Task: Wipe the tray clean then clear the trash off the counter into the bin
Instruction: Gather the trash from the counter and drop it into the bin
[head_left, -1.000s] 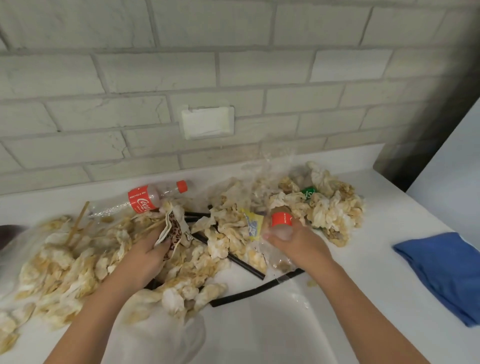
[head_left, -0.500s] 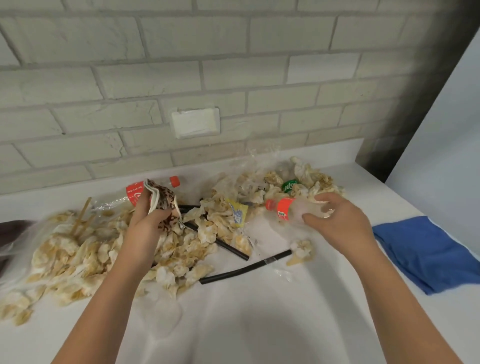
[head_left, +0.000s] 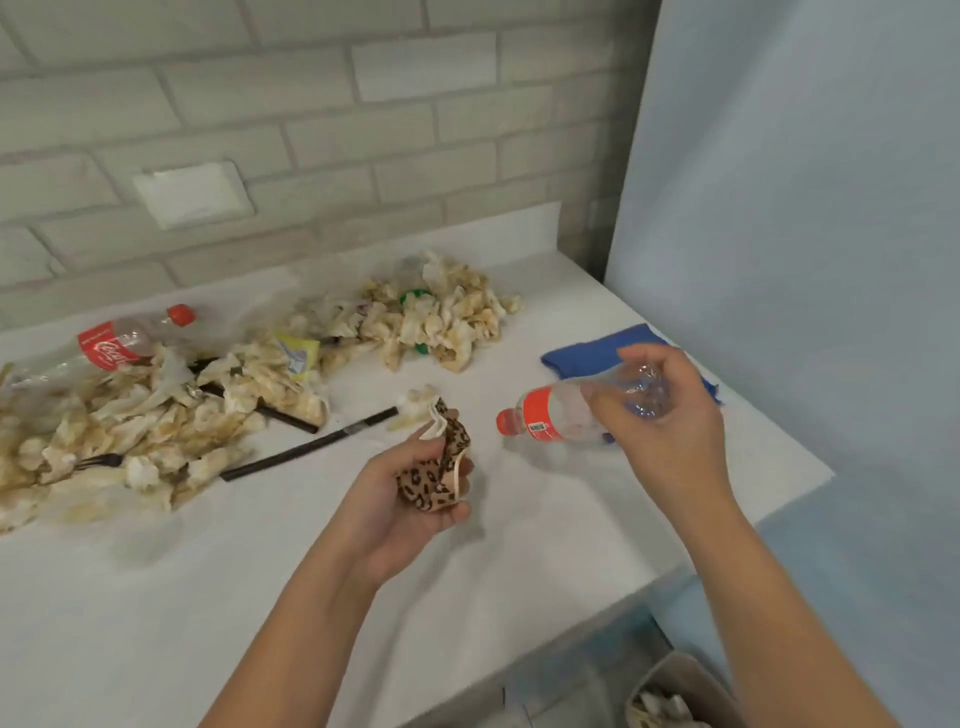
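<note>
My left hand (head_left: 415, 499) grips a crumpled leopard-print wrapper (head_left: 434, 475) above the white counter (head_left: 260, 597). My right hand (head_left: 660, 415) holds an empty clear plastic bottle (head_left: 561, 415) with a red label and red cap, lying sideways in the air over the counter's right part. Heaps of stained crumpled tissues (head_left: 130, 426) cover the counter's left, with a second heap (head_left: 431, 322) at the back. A Coca-Cola bottle (head_left: 124, 340) lies at the far left. The bin (head_left: 675, 696) shows at the bottom right, below the counter edge, with tissues inside.
A blue cloth (head_left: 592, 353) lies on the counter's right side, partly behind my right hand. Black straws (head_left: 311, 447) and a yellow packet (head_left: 296, 353) lie among the tissues. A brick wall with a white cover plate (head_left: 192, 195) stands behind; a pale blue panel (head_left: 779, 208) closes the right.
Both hands have lifted away from the pile and moved right toward the counter's edge, carrying the wrapper and the bottle. The view has swung right and the bin has come into sight.
</note>
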